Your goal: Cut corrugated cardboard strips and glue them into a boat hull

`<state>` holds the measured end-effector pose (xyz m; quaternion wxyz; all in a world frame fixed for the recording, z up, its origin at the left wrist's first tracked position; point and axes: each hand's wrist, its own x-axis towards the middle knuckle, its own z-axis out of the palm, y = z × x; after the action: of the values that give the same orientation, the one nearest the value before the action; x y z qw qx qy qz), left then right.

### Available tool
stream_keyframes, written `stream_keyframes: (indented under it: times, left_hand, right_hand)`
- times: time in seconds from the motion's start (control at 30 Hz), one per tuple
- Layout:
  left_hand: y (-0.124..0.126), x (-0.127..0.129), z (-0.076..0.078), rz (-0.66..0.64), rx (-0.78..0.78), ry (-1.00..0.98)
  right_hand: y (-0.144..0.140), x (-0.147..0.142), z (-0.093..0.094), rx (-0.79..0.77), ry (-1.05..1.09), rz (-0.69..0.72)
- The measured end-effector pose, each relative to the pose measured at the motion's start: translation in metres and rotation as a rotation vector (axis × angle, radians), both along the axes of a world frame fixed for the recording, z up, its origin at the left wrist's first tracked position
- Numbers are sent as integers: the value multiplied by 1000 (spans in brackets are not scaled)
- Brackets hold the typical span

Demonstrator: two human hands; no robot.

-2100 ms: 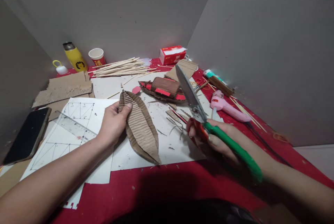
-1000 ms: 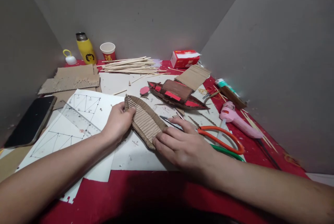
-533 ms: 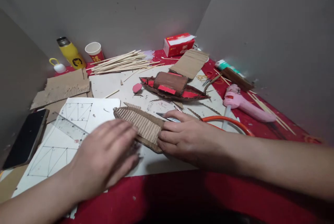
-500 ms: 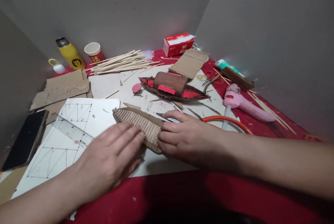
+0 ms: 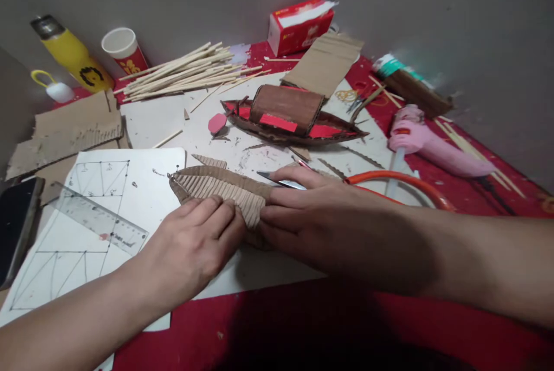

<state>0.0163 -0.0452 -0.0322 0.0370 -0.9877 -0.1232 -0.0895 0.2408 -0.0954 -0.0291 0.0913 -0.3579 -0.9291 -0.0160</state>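
Both hands are pressing flat, fingers extended, on the corrugated cardboard hull (image 5: 216, 189) at frame centre: left hand (image 5: 190, 247) on its near edge, right hand (image 5: 329, 224) on its right end. Scissors (image 5: 389, 177) are lying under the right hand.

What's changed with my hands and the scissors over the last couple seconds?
The right hand let go of the scissors, now lying on the table, and pressed onto the corrugated cardboard hull. The left hand shifted to its near edge. The finished boat stayed put.
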Motion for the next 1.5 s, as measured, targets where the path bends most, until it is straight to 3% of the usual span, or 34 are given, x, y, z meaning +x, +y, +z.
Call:
stream_keyframes:
  times: [0.1,0.3,0.4,0.57,0.67,0.9,1.07,1.2,1.37,1.5]
  left_hand:
    - [-5,1,1,12,7,47]
    - [-10,5,2,13,123,189]
    - [-11,7,1,8,177,185]
    - [-12,9,3,-9,200,253]
    - [-12,9,5,-7,212,261]
    - [-15,16,3,-95,216,178]
    - [-20,21,-4,-83,255,155]
    - [-22,24,-7,-63,263,105]
    - [-23,27,-8,-46,236,77]
    - [-24,27,-8,-39,242,53]
  right_hand:
    - [8,6,7,-109,-5,141]
    - [7,39,13,-245,204,99]
    - [-7,47,18,-327,364,-139]
    - [-24,33,34,-846,629,-607]
    - [-18,18,33,-1026,670,-804]
    - [4,-7,24,-1032,508,-917]
    - [10,-13,24,-1118,540,-1024]
    - [13,-10,20,-1058,584,-957]
    - [5,6,26,-1233,769,-878]
    - [-18,17,30,-1206,1000,-923]
